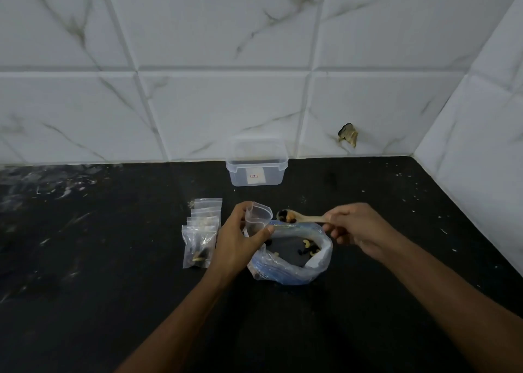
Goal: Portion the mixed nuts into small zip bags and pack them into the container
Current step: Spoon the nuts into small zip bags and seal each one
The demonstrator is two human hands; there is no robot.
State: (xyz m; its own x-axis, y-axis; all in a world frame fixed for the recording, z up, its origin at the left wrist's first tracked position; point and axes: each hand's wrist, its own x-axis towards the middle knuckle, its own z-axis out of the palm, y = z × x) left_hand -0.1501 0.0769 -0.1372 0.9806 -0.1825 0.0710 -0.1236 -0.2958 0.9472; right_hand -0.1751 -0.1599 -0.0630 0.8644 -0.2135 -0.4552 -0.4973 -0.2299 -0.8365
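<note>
1. A small zip bag (pixel 256 217) is held upright by the left hand (pixel 240 241); the thumb is pressed against its near right side and the other fingers are curled round its far left side, so the bag sits pinched between them with its mouth facing up and gaping open

2. A wooden spoon (pixel 301 217) is gripped by the right hand (pixel 358 229); its handle end is pinched between the thumb and the curled fingers, and the rest of the handle is seen running leftward from the fingertips

3. The bowl of the spoon is loaded with a few nuts (pixel 287 216), pale and dark, and is held just beside the right edge of the small bag's mouth, close to touching it; whether contact is made cannot be told

4. A large plastic bag (pixel 294 255) is seen lying open on the black counter (pixel 85 259) directly below both hands, with cashews and dark pieces scattered inside it

5. A row of overlapping filled bags (pixel 202 231) is laid on the counter just left of the left hand, the nearest one showing nuts at its bottom

6. A clear container (pixel 257 164) with no lid on it is placed at the back of the counter against the tiled wall (pixel 198 61), well apart from the hands
</note>
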